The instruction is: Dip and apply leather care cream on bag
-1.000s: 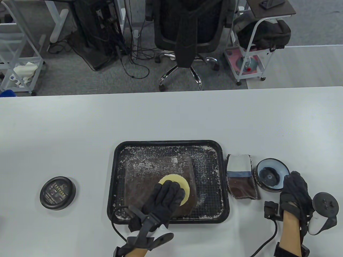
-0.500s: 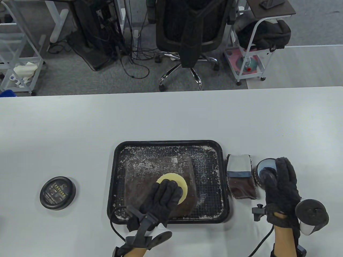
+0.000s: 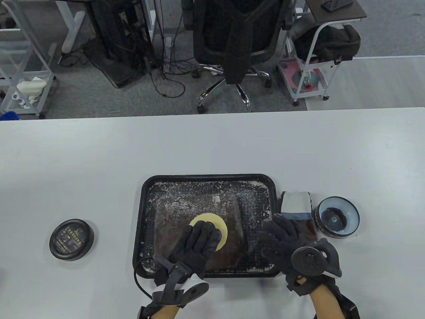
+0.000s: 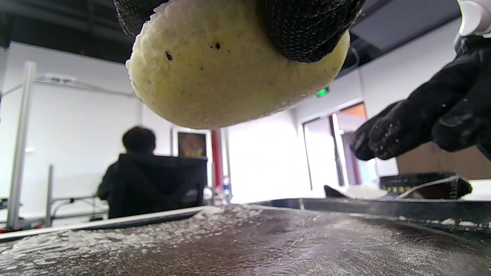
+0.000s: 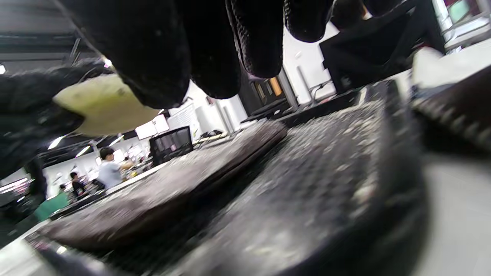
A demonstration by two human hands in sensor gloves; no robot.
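1. The counter is a smooth, pale grey-white slab with faint scuffs. Beyond its far edge lie grey carpet, a black mesh office chair on a chrome star base, tangled cables, and white wire trolleys to either side.
2. Between the two hands sits a black rectangular tray with rounded corners. Its dimpled floor is crusted with white flecks.
3. The bag, a flat brown leather piece with a grainy, cream-smeared surface, lies in the tray, partly under the left hand.
4. The left hand, in a black knit glove, grips a round, pale yellow sponge pad, with fingers curled over its near half. In the left wrist view the porous, speckled pad hangs a little above the leather, not touching it.
5. The right hand hovers over the tray's right rim. Its gloved fingers are loosely extended toward the bag and hold nothing. A round black tracker sits on its back.
6. Just beyond the right hand lies a small stitched leather pouch, brown with a white panel and a blue band.
7. To the right of that hand stands the open cream tin. It is round with a blue-grey rim and a dark inside.
8. Well to the left of the left hand rests a round black lid with printed lettering.
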